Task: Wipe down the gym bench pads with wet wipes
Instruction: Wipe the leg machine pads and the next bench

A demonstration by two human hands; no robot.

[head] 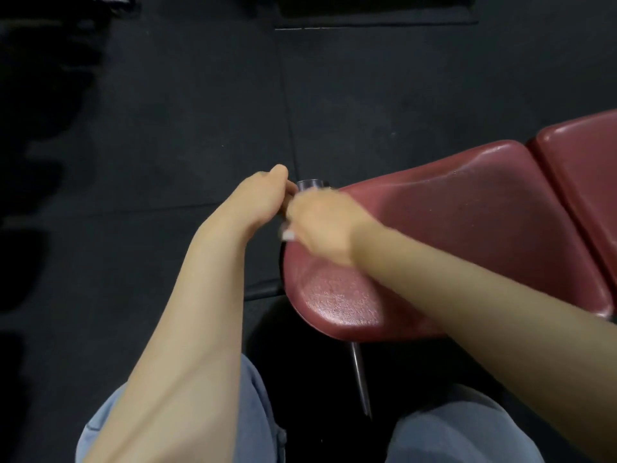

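At the frame's centre, a scrap of white, probably the wet wipe, peeks from my right hand, which grips it at the red seat pad tip. It's limp and slippery, so bunch it under flat fingers. My left hand meets it; its grasp I can't tell. Dark floor surrounds.
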